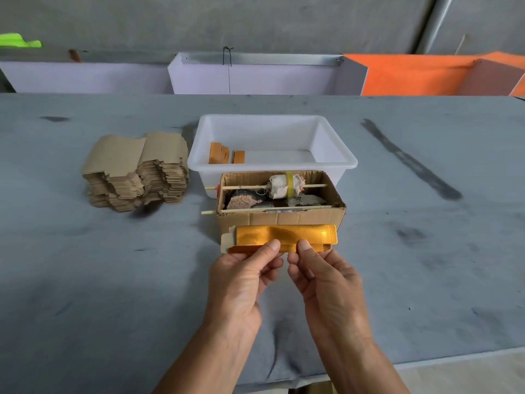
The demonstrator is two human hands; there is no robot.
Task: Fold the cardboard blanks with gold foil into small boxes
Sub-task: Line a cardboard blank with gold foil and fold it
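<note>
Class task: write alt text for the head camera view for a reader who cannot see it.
Two hands, left hand and right hand, pinch a gold foil blank above a grey table. Behind it stand a cardboard box, a white tub and a stack of blanks.

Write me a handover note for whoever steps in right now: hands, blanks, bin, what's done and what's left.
Left hand and right hand both pinch one gold foil blank, partly folded, in front of the open cardboard box.
Stack of flat blanks sits left of the white plastic bin.
Done: a few folded gold boxes lie in the bin's left corner.
Left: finish this blank, drop it in the bin, then work through the stack.
</note>
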